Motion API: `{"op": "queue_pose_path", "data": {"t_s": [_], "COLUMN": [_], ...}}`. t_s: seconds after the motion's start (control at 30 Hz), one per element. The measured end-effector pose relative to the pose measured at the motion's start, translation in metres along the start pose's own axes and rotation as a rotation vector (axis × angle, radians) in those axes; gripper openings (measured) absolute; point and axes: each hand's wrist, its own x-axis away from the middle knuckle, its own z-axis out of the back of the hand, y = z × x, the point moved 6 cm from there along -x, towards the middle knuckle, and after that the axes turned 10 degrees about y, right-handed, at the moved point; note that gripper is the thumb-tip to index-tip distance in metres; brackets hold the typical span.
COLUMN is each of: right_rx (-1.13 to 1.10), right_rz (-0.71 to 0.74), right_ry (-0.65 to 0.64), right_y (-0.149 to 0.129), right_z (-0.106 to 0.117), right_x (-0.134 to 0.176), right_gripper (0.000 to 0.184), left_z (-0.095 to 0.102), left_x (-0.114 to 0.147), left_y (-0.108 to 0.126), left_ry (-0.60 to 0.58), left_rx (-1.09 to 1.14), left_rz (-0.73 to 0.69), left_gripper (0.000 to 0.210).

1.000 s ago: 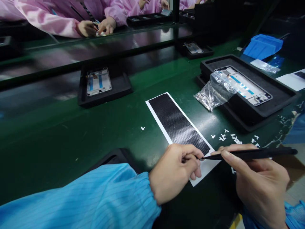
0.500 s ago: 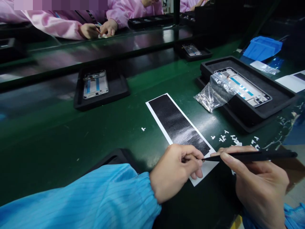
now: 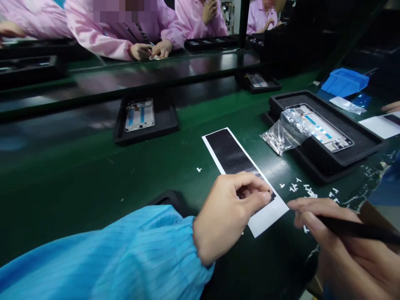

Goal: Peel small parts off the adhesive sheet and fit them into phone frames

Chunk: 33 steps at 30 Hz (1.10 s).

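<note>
My left hand (image 3: 229, 212) is closed in a pinch above the near end of a white sheet (image 3: 265, 223) covered with rows of thin black strips (image 3: 229, 152). A tiny dark speck shows at its fingertips, too small to name. To the right, my right hand (image 3: 340, 241) grips black tweezers (image 3: 359, 229), their tips hidden by the fingers. Its index fingertip is close to the sheet's right corner. Small white T-shaped scraps (image 3: 309, 191) lie scattered beyond that hand, and a single white scrap (image 3: 199, 169) is left of the sheet.
A black tray (image 3: 368, 141) at right holds a phone frame (image 3: 339, 137), with a clear bag of small metal parts (image 3: 281, 133) over its edge. Other trays with phone frames (image 3: 140, 114) stand further back. A blue bin (image 3: 345, 81) is far right. Co-workers in pink sleeves (image 3: 103, 43) sit opposite.
My right hand has drawn back to the right with the tweezers, away from my left fingers. My left hand stays pinched over the sheet. The view has shifted slightly.
</note>
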Motion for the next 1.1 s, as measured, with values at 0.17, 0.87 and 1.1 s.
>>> {"op": "queue_pose_path", "data": {"t_s": [0.17,0.87,1.1], "right_rx": [-0.240,0.003,0.207], "right_rz": [0.007,0.542,0.762], "right_ry": [-0.226,-0.631,-0.715], "right_y": [-0.019,-0.072,-0.040], "right_z": [-0.037,-0.133,-0.124], "right_x": [-0.003,0.023,0.051], "right_gripper": [0.010,0.011,0.038], "left_z": [0.018,0.152,0.170], "left_x": [0.022,0.099,0.096], "left_y": [0.009,-0.037,-0.055], "left_ry": [0.064,0.351,0.327], "left_rx": [0.298,-0.609,-0.628], "left_rz": [0.011,-0.182,-0.169], "left_gripper": [0.008,0.020,0.022]}}
